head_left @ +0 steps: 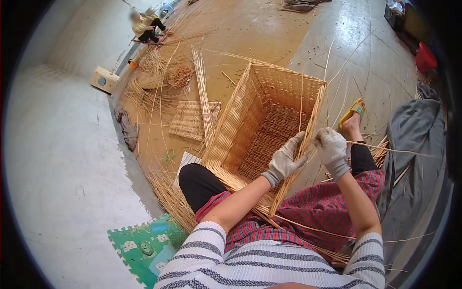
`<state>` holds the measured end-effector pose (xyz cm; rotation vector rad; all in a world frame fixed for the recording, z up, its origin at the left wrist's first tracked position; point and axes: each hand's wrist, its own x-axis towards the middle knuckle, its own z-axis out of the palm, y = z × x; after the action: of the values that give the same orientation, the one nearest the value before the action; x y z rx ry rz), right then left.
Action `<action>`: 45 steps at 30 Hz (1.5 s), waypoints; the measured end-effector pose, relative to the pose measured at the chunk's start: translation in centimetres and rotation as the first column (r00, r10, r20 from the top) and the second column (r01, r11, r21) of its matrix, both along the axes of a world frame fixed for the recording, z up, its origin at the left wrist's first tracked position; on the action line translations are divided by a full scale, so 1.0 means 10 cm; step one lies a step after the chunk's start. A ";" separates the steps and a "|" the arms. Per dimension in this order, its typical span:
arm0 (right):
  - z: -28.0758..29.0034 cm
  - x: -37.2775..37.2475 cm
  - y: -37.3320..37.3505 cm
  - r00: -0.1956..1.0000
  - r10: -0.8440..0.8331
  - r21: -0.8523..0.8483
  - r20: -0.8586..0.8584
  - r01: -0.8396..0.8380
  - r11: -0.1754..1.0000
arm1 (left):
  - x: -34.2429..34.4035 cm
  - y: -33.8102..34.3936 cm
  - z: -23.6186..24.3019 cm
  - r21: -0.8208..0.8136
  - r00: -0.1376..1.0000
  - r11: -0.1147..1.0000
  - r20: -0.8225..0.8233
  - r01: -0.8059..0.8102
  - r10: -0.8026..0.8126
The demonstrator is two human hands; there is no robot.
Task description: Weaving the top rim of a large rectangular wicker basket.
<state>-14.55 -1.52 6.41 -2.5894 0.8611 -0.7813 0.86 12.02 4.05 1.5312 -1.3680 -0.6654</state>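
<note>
A rectangular woven wicker basket rests tilted across my lap, its darker inner floor showing and loose long strands rising from its right rim. My gloved left hand grips that right rim from the inside. Just outside the rim, my gloved right hand is closed with fingertips pinched on a pale wicker strand that trails off to the right. The exact pinch point is hard to make out.
A woven panel, bundled canes and loose wicker lie left, near a wall. Another person sits at the back left. A green foam mat is lower left, grey cloth at right, a red container behind.
</note>
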 end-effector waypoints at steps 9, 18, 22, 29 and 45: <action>-0.02 -0.34 0.05 0.994 0.061 -0.080 0.093 -0.053 0.995 | -0.08 -0.30 0.43 0.406 0.985 0.912 0.133 0.050 -0.113; -0.32 0.16 0.81 0.717 -0.411 0.639 0.563 -0.063 0.767 | -0.01 -0.43 0.33 0.343 0.985 0.938 -0.140 -0.042 0.096; -0.24 -0.24 0.95 0.976 -0.213 0.406 0.047 0.176 0.897 | 0.18 -0.46 0.05 0.403 0.978 0.914 -0.201 0.034 0.053; -0.11 -0.70 0.31 0.828 0.307 0.214 -0.469 -0.231 0.949 | -0.08 -0.37 0.31 0.350 0.975 0.937 0.197 0.024 -0.099; -0.08 -0.40 -0.24 0.996 -0.059 0.061 0.067 0.055 0.997 | -0.26 -0.33 0.50 0.312 0.543 0.948 0.787 0.062 -0.294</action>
<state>-18.53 -3.94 5.57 -2.4810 0.9272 -0.8426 -1.71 8.74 9.07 2.0548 -2.2511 -0.1898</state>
